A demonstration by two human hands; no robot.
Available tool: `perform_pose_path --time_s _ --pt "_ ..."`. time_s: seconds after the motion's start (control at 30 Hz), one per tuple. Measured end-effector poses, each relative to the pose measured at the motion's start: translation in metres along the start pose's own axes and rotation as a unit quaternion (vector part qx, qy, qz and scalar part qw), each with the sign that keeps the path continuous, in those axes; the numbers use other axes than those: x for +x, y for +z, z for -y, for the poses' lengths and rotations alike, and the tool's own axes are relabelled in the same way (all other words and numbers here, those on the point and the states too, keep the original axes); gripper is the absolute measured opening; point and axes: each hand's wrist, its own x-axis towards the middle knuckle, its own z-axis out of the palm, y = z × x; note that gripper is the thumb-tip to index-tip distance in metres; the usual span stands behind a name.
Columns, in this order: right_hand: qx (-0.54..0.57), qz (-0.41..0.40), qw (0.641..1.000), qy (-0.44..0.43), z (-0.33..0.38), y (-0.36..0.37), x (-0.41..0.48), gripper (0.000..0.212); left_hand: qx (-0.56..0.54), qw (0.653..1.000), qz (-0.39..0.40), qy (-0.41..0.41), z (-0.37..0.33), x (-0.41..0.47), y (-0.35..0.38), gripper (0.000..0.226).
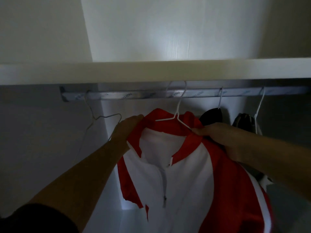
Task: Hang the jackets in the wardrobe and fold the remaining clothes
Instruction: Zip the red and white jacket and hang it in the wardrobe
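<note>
The red and white jacket is on a white hanger, with the hook up at the wardrobe rail. The left hand grips one red shoulder and the right hand grips the other. It looks like the hanging step. Next, check the hook sits right, then let go gently.

Red-and-white zip jacket hangs on white hanger hooked over rail.

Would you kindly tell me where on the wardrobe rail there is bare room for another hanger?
The rail is bare between the empty wire hanger on the left and the white hanger carrying the red and white jacket. Rightward it is crowded: the black garment and grey garment hang close beside the jacket.
</note>
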Motion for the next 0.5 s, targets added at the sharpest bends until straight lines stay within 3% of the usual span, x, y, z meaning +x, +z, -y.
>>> perform_pose_path --time_s 0.1,0.37,0.43,0.5 --pt "0.000 0.000 1.000 -0.021 0.011 0.007 0.020 0.016 -0.017 0.997 0.012 -0.068 0.006 0.019 -0.002 0.030" --pt "-0.060 -0.001 0.998 -0.028 -0.002 0.021 0.062 0.017 -0.006 0.993 0.044 -0.105 0.022 0.025 0.032 0.030" --pt "-0.112 -0.024 0.991 -0.069 -0.014 0.021 0.069 0.024 -0.009 0.994 0.037 -0.107 0.023 0.016 0.046 0.033" --pt "-0.255 -0.055 0.954 -0.144 -0.023 0.019 0.072 0.031 -0.022 0.994 0.015 -0.102 0.025 0.009 0.052 0.035"
